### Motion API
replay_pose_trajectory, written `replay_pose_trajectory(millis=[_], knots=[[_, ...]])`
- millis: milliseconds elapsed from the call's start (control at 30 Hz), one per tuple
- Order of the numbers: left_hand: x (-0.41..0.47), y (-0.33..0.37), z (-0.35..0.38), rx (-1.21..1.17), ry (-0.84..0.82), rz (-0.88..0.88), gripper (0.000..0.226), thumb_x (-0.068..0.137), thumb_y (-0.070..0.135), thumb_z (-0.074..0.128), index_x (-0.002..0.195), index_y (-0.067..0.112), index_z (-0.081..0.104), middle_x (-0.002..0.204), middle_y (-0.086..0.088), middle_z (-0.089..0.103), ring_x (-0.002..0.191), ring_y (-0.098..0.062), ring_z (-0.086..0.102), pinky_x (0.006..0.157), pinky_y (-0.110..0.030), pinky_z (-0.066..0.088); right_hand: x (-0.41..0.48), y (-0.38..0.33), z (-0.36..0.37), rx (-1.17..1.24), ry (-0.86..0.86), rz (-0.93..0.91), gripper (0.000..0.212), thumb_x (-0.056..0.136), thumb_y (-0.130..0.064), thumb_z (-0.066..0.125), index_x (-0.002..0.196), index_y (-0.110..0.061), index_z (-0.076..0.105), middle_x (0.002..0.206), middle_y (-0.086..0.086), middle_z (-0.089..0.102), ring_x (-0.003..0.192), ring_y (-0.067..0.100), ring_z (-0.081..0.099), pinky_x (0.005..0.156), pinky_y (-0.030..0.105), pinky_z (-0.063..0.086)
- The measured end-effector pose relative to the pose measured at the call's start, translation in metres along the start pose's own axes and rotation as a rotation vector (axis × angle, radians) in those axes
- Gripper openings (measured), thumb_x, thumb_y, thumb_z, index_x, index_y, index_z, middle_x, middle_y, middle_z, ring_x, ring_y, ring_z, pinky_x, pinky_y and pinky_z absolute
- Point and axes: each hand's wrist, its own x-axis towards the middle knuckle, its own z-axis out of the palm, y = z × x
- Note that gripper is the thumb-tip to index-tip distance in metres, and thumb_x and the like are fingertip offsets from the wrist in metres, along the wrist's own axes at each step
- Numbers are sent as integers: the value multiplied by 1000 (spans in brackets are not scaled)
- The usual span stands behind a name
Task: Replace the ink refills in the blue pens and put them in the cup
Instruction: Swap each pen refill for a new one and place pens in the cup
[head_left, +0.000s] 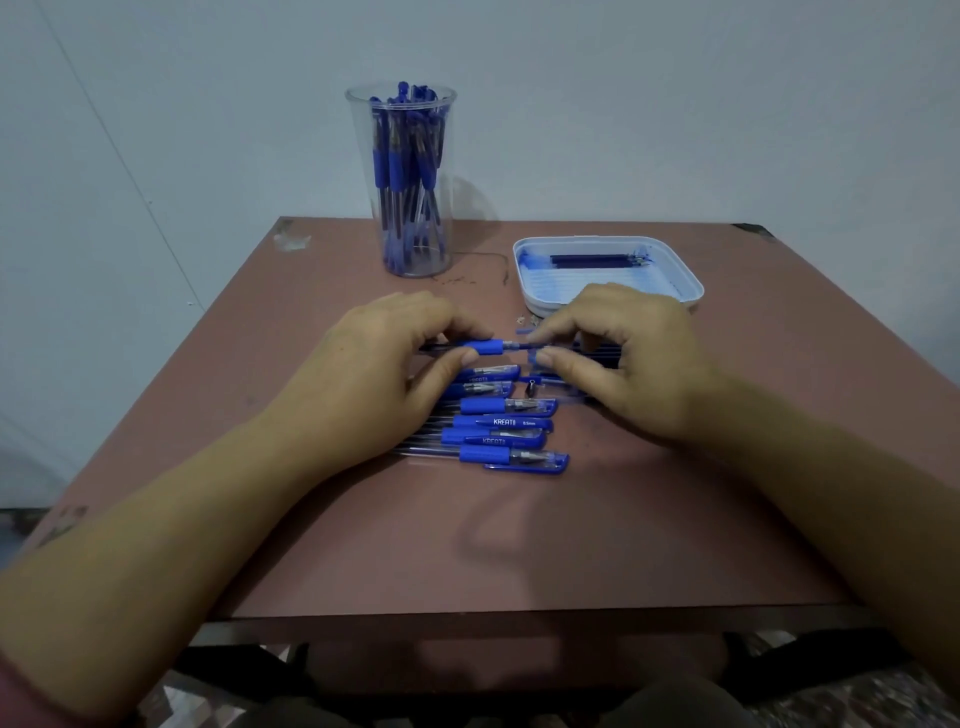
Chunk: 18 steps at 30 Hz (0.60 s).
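Note:
My left hand (384, 358) pinches a blue pen (488, 346) by its blue rubber grip, held level just above the table. My right hand (618, 353) pinches the pen's tip end from the right, thumb and fingers curled round it. Below the hands, several capped blue pens (506, 431) lie side by side in a row. A tall clear plastic cup (405, 176) at the back holds several blue pens standing upright. A white tray (675, 270) at the back right carries dark ink refills (597, 260).
The brown table (519, 545) stands against a pale wall. Its near edge runs below my forearms. A small dark metal tip piece (532, 385) and loose refills (597, 356) lie under my right hand. Scratches mark the tabletop near the cup.

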Motion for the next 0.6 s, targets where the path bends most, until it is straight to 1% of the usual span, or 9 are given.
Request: replay_pose_trajectory(millis=[67,100,133,200,300,367,467,533,600], knots=[[0,0,-1,-1,4,-1,21,90,29,60,107,26,70,93,10,69,85,-9,61,77,-37,53,1,0,2,-4,-47,-23,25,89,-23,64,113,-27,69,92,-9,66,86,9,57,79,25,45],[0,-1,-1,-1,9,-6,21,90,29,59,108,26,70,93,10,69,85,-8,61,78,-36,53,1,0,1,1,-57,-12,29,89,-24,63,117,-28,68,94,-8,66,88,11,57,81,28,46],[0,-1,-1,-1,17,-12,21,90,29,59,108,26,70,94,11,69,84,-7,60,78,-34,52,1,0,-1,2,-59,9,30,88,-27,63,118,-30,66,95,-11,64,90,11,56,82,29,46],[1,-2,-2,0,27,-22,22,90,30,59,108,26,70,94,12,68,84,-6,59,78,-30,51,0,-1,-4,-16,-74,55,26,84,-37,64,111,-35,67,94,-16,59,91,8,53,83,30,45],[1,-3,-2,9,24,-39,23,90,32,57,109,27,70,93,15,66,84,-3,56,79,-26,48,1,-2,-7,-45,-177,83,15,82,-48,66,97,-42,68,95,-17,55,92,9,48,84,32,41],[1,-4,-2,18,21,-40,22,90,31,58,109,26,70,94,14,67,85,-4,57,79,-27,49,2,-3,-7,-37,-239,84,14,83,-47,68,96,-44,70,96,-19,52,93,8,44,86,31,37],[1,-5,-3,25,19,-41,18,92,25,64,109,26,70,96,12,68,85,-7,59,79,-31,51,4,-4,-8,-42,-283,74,15,83,-43,68,97,-42,72,97,-21,50,94,7,41,86,27,33],[1,-6,-3,30,16,-48,18,93,25,63,109,26,70,96,12,68,86,-7,59,79,-31,51,5,-4,-8,-40,-308,79,13,84,-40,68,96,-40,72,97,-20,52,95,7,42,85,25,34],[1,-6,-4,30,18,-50,18,93,26,62,109,26,70,95,13,68,86,-7,59,79,-31,51,4,-6,-7,3,-247,90,6,86,-37,68,92,-40,69,94,-20,58,93,6,49,83,22,39]])
